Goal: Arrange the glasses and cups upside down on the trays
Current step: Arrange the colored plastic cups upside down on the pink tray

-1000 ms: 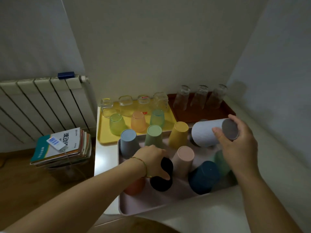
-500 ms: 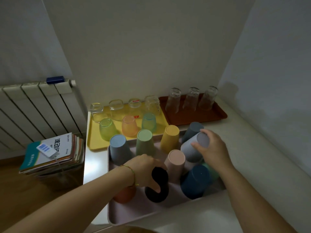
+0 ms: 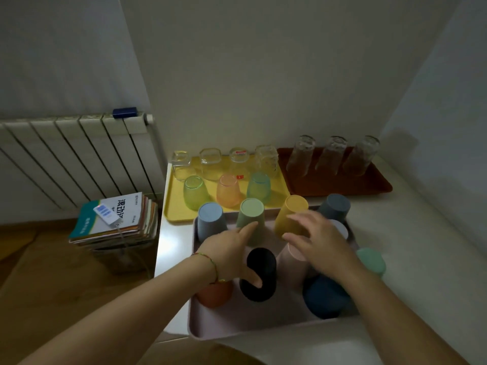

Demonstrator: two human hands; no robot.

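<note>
Head view showed a pink tray (image 3: 237,322) at the front of the white bench (image 3: 411,259), crowded with plastic cups standing bottom-up. Along its far edge stood a blue-grey cup (image 3: 210,219), a sage green cup (image 3: 250,210), a yellow cup (image 3: 291,210) and a dark grey cup (image 3: 336,206). Nearer were an orange cup (image 3: 214,295), a black cup (image 3: 261,275), a pink cup (image 3: 291,262) and a dark blue cup (image 3: 324,296). A mint cup (image 3: 371,260) sat at the tray's right rim; whether on or off it could not be told.

The left grip (image 3: 229,248) lay spread over the tray, its forefinger stretched to the sage green cup's side and its thumb resting against the black cup. The right grip (image 3: 319,241), blurred, hung with fingers spread and holding nothing, above the pink cup and just in front of the yellow one, partly covering a pale grey cup (image 3: 341,229).

Behind, a yellow tray (image 3: 174,204) carried four clear glasses in a back row and three tinted ones in front. Beside it a brown tray (image 3: 374,187) held three tall clear glasses in a row.

A white radiator (image 3: 79,159) and a stack of books (image 3: 116,219) were at the left.
</note>
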